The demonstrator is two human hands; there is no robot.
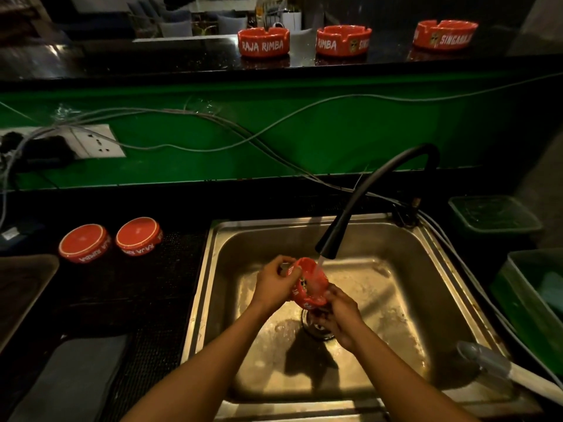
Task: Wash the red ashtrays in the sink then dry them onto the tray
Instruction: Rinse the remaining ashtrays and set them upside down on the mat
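A red ashtray (pixel 309 284) is tilted on its side under the running black faucet (pixel 359 208), over the steel sink (pixel 219 269). My left hand (pixel 274 284) grips its left rim. My right hand (pixel 338 315) holds its lower right edge from below. Two red ashtrays (pixel 83 242) (pixel 138 236) lie upside down on the dark mat left of the sink. Three more red ashtrays (pixel 263 42) (pixel 342 40) (pixel 444 34) stand upright on the high black counter behind. A dark tray (pixel 21 287) sits at the far left edge.
Cables run along the green wall, with a power socket (pixel 97 141) at left. Green bins (pixel 493 217) (pixel 530 303) stand right of the sink. A grey-handled utensil (pixel 499 367) lies on the sink's right front corner. A dark cloth (pixel 76 376) lies at front left.
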